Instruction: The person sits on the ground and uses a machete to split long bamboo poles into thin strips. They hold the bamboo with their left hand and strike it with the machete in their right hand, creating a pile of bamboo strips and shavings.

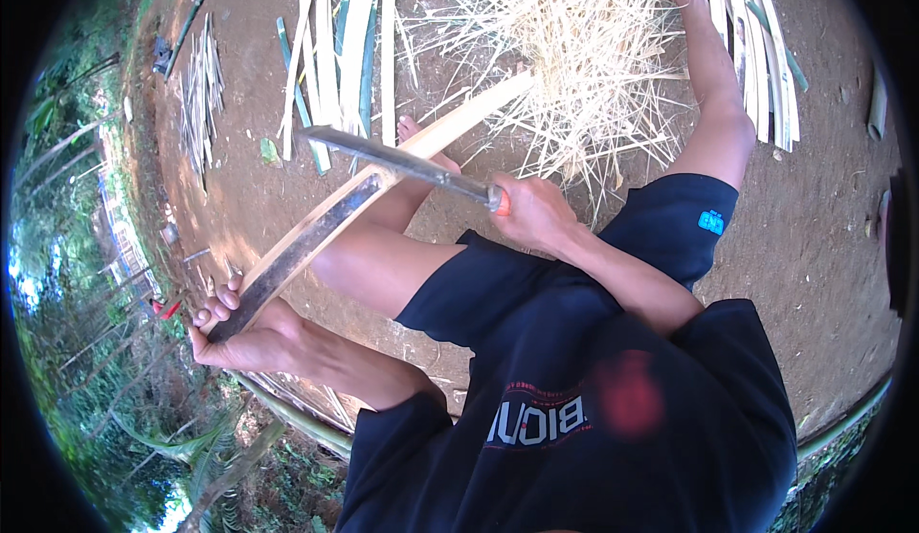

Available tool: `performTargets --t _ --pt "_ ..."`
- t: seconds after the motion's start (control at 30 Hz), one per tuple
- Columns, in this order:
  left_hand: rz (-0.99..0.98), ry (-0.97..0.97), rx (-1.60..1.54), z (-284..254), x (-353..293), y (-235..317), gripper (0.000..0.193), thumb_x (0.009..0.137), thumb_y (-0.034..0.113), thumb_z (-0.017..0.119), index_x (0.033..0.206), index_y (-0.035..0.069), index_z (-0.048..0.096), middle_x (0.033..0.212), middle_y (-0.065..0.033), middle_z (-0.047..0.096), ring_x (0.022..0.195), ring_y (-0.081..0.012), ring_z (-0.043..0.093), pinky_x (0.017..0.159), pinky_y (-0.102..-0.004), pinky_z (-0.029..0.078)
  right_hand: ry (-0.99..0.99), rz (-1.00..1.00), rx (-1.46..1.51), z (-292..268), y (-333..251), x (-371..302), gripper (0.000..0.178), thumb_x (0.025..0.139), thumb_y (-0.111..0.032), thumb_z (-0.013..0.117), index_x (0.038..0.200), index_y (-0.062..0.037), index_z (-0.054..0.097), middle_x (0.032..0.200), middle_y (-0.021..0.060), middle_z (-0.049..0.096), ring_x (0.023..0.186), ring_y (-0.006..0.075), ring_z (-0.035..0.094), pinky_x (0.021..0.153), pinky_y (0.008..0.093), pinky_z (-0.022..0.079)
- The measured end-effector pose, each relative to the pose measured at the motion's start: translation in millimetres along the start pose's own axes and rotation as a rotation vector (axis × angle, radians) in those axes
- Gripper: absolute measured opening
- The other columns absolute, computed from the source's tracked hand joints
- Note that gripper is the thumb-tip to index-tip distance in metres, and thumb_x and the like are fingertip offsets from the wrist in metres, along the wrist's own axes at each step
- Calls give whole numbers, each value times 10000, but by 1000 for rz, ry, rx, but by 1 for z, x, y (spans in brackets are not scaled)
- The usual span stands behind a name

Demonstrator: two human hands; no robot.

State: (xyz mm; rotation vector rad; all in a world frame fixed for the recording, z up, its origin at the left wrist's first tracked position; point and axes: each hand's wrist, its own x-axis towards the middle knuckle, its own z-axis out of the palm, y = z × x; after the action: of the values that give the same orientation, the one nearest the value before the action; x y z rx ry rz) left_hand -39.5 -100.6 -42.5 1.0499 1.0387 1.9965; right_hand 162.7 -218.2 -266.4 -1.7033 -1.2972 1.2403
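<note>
My left hand (251,334) is closed round the near end of a split bamboo strip (297,243). That strip runs up and to the right across my leg, dark along its lower half and pale toward its far end, which reaches a heap of shavings. In my right hand (534,210) is the orange handle of a long-bladed machete (394,158). Its blade points left and lies across the strip near the middle, where the dark surface meets the pale wood. Whether the edge bites into the strip is hard to see.
A big heap of pale bamboo shavings (584,45) lies between my feet. Split bamboo strips (356,50) lie at the far left, more strips (763,64) at the far right. Thin sticks (201,98) are piled on the dirt ground (814,217). Green plants (86,342) border the left side.
</note>
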Motion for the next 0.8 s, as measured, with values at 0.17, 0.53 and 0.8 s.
performTargets --t 0.17,0.53,0.8 --pt "-22 -81 -27 -10 1 5 241 904 271 510 712 125 508 595 2 442 558 -140 451 645 -316 446 -14 -33 -1 -5 3 -12 156 778 -141 636 897 -47 602 683 221 633 666 419 646 626 496 510" --pt "-44 2 -29 -17 15 -2 232 895 252 534 696 133 518 592 12 447 556 -137 450 646 -322 444 -48 127 -114 2 67 27 164 835 -163 557 935 -46 612 682 226 634 640 396 656 626 523 509" --pt "-19 29 33 -19 17 -2 228 886 236 550 686 141 499 605 14 432 575 -136 432 651 -304 422 -126 109 -122 -9 36 13 189 818 -147 607 976 -45 600 717 215 651 662 393 665 633 510 525"
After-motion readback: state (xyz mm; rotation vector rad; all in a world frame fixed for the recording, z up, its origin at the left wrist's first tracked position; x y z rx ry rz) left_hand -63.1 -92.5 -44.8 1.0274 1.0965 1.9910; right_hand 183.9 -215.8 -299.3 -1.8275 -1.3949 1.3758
